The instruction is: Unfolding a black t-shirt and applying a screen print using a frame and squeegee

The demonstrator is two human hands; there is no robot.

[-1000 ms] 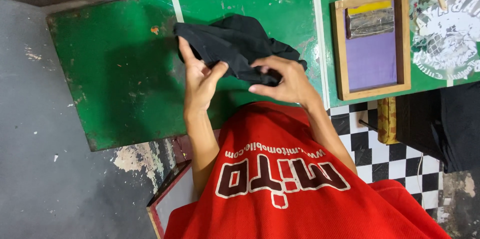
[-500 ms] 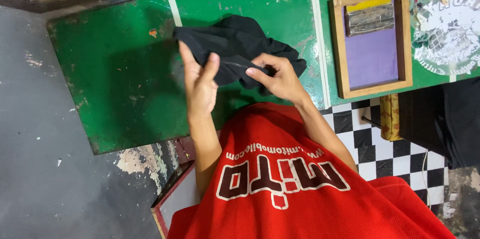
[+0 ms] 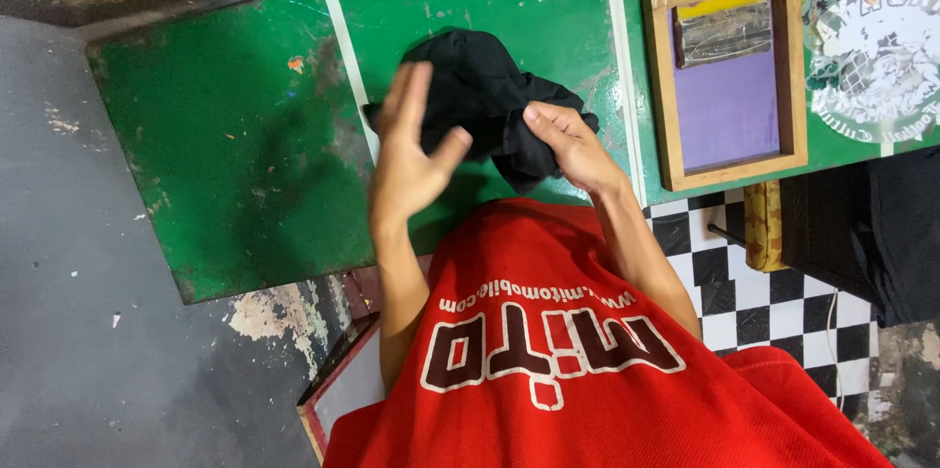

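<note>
Evenly lit, moderately bright, diffuse overhead light. Soft shadow under crumpled black cloth [image 3: 490,96] toward 6 o'clock on worn green painted table [image 3: 235,135]. Slight motion blur on open left hand [image 3: 406,160]. Mild glare at 1 o'clock on white printed sheet [image 3: 871,57]. Darker at 11 o'clock corner. Otherwise sharp focus.

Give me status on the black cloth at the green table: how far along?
Early. The black cloth lies bunched on the green table, not spread flat. The right hand grips its near edge; the left hand is open beside it, holding nothing. The wooden-framed screen sits apart, unused.
</note>
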